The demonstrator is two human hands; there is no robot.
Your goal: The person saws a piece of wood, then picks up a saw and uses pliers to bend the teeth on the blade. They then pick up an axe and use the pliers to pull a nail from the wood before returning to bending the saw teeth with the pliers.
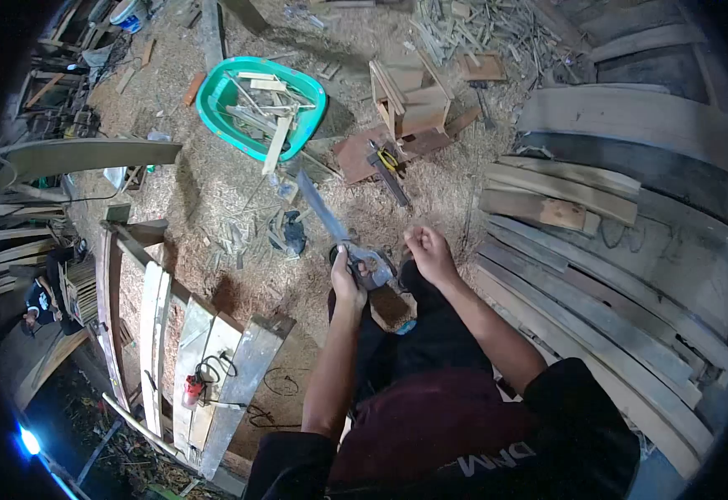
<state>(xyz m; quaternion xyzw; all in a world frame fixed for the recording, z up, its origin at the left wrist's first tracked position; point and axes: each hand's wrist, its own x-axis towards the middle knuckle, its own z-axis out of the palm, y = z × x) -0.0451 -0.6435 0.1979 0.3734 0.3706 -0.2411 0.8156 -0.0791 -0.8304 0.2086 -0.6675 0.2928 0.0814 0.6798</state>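
Note:
My left hand [347,279] is wrapped round the handle of a handsaw [324,210], whose blade points away and to the left. To the right of the saw, my right hand [431,252] hovers with its fingers curled together. Whatever may be between those fingers is hidden or too small to name. Under the saw handle, between my legs, is a brown-topped object with a pale rim [393,308]. A hammer [391,175] and yellow-handled pliers [388,156] lie farther forward on a reddish board [354,156].
A green tub [203,98] holds wood offcuts. Beside it stands a small wooden frame [421,108]. Stacked planks [580,283] line my right. On my left, a plank bench [243,379] carries a red power tool [193,390]. Another person [41,300] sits far left.

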